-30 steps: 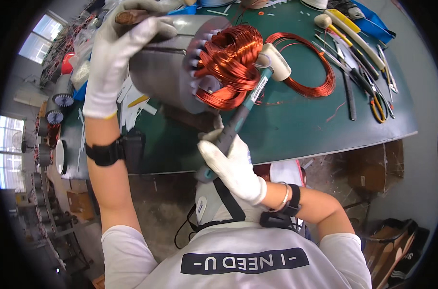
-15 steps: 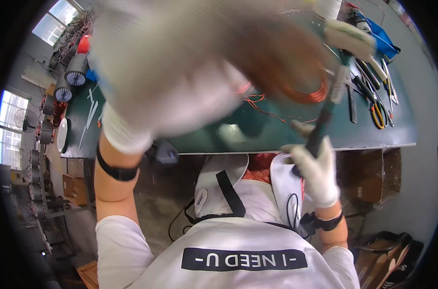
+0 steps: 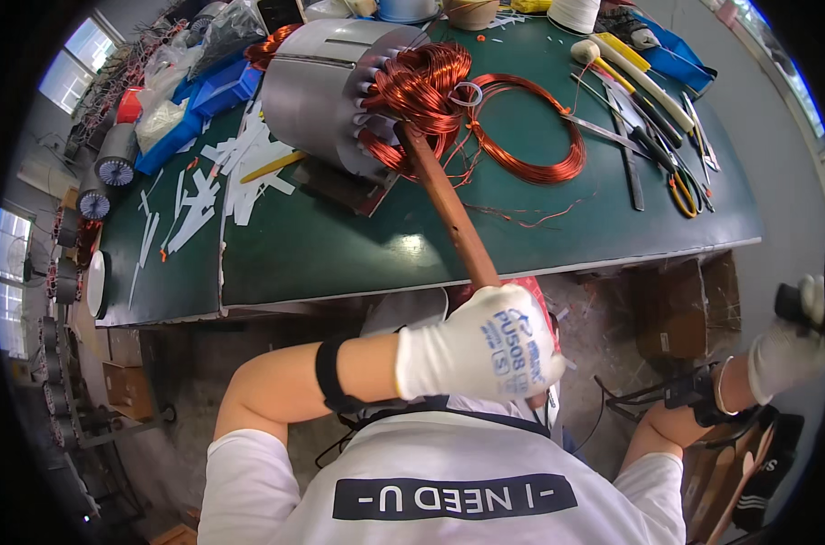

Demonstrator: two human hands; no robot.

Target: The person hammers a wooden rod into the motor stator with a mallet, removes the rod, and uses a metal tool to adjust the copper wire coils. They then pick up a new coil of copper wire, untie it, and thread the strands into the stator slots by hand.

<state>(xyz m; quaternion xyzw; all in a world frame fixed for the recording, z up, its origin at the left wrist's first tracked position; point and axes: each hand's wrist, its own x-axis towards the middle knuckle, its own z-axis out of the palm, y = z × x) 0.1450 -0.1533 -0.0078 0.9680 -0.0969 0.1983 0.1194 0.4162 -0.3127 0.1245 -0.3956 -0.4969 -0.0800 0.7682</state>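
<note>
My gloved left hand is closed around a flat wooden bar. The bar's far end reaches the copper wire coils bulging from the end of a grey slotted motor stator; whether it sits in a slot is hidden. At the far right my gloved right hand grips the dark handle of a mallet, whose head is not visible. Beside the stator lies a loose loop of copper wire, linked to the coils by thin wires.
White paper strips and a yellow tool lie left of the stator. Blue bins stand behind them. Scissors, a file and other hand tools are on the right. The green table's front edge runs before me.
My left hand has come down from close to the camera, bringing the wooden bar against the coils. My right hand has swung out to the right with the mallet.
</note>
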